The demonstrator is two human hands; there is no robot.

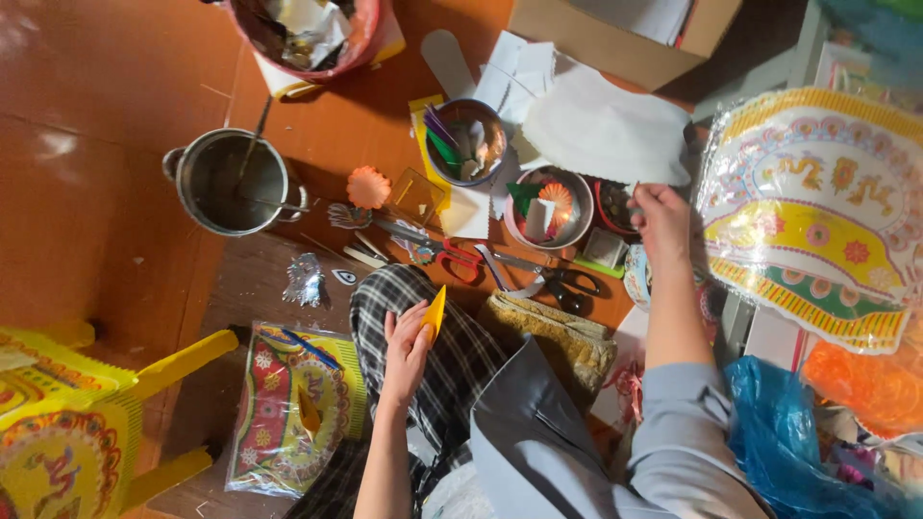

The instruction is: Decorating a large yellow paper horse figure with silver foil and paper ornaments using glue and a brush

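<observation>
My left hand [408, 344] rests over my checked knee and pinches a small folded yellow paper piece [435, 312]. My right hand [660, 215] reaches forward to the right of a metal bowl [548, 208] of paper bits, with its fingers closed near a small dark dish [613, 206]; whether it grips anything there is unclear. Red-handled scissors [463, 260] and black-handled scissors [565, 284] lie on the floor between the two hands.
A steel pot [231, 181] with a stick stands at left, a cup of paper scraps [465, 141] at centre. A pink bin [308, 37], a cardboard box [615, 34], printed paper sheets [817, 207], a yellow paper stool [67, 413] and a blue bag [779, 432] surround me.
</observation>
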